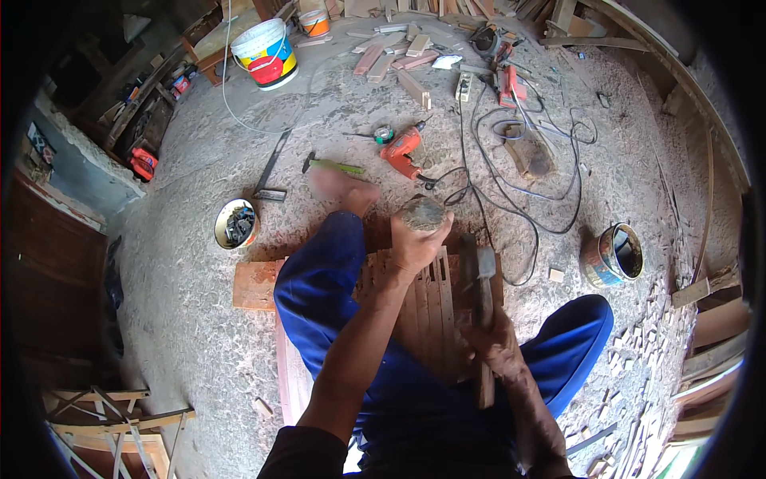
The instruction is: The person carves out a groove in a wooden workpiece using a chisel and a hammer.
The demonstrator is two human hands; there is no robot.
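Observation:
My left hand [416, 249] is closed around a round wooden piece [423, 212] with a rough, worn grey-brown end facing up. It is held above the far end of a slatted wooden panel [416, 307], which lies between my legs. My right hand [495, 345] grips a wooden-handled tool [485, 299] with a narrow grey head pointing away from me. Blur on this hand and tool hides the tool's exact kind. The tool is over the panel's right side, apart from the round wooden piece.
Past my foot lie a green-handled hammer [339, 166], a try square [271, 180] and a red drill [401, 152] with a black cord. Small buckets stand left [237, 223] and right [613, 255]. Wood offcuts [399, 56] and a red power tool [509, 84] lie farther off.

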